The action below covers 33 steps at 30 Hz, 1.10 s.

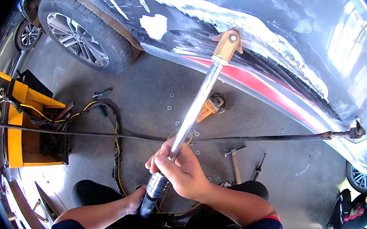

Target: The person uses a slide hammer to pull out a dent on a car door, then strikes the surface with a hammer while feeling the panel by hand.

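A slide hammer [196,107] with a chrome rod, a brass-coloured head [224,51] and a dark handle slants up from my lap. My right hand [183,170] is closed round the rod just above a ribbed sleeve. Lower down, my left hand [136,200] is closed at the dark handle, its fingers mostly hidden behind it. In this view the head overlaps the grey car's side panel [292,59], by a patch of whitish, sanded bare surface; whether it touches, I cannot tell.
An orange angle grinder [208,109], a wooden-handled hammer [235,164] and several small washers lie on the floor [150,88]. A black cable with a clamp [356,131] on the panel runs from a yellow machine [17,117]. Another person [354,213] crouches at right.
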Motion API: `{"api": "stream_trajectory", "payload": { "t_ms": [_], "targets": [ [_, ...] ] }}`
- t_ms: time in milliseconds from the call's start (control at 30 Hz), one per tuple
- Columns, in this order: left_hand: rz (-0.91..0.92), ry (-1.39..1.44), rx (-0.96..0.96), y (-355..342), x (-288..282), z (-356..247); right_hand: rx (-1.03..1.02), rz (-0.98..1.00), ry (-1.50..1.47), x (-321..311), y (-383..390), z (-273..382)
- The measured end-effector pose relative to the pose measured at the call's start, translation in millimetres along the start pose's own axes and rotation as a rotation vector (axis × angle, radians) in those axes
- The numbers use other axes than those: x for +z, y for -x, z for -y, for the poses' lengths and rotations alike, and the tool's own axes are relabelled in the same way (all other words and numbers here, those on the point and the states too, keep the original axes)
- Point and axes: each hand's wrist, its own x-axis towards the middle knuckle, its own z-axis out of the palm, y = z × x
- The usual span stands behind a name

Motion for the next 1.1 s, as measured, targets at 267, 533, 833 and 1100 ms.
{"api": "stream_trajectory", "payload": {
  "t_ms": [267, 533, 833, 1100],
  "targets": [
    [-0.025, 0.069, -0.046, -5, -4, 4, -0.035, -0.025, 0.040, 0, -1, -1],
    [-0.165, -0.067, -0.030, -9, -11, 1, -0.029, -0.137, 0.042, 1, -32, 12],
    [-0.092, 0.108, 0.026, -22, -18, 5, 0.016, -0.132, -0.061, 8, -7, -30],
    [-0.348, 0.442, 0.319, -5, -19, -19, -0.136, -0.032, 0.278, 1, -22, -4]
  ]
}}
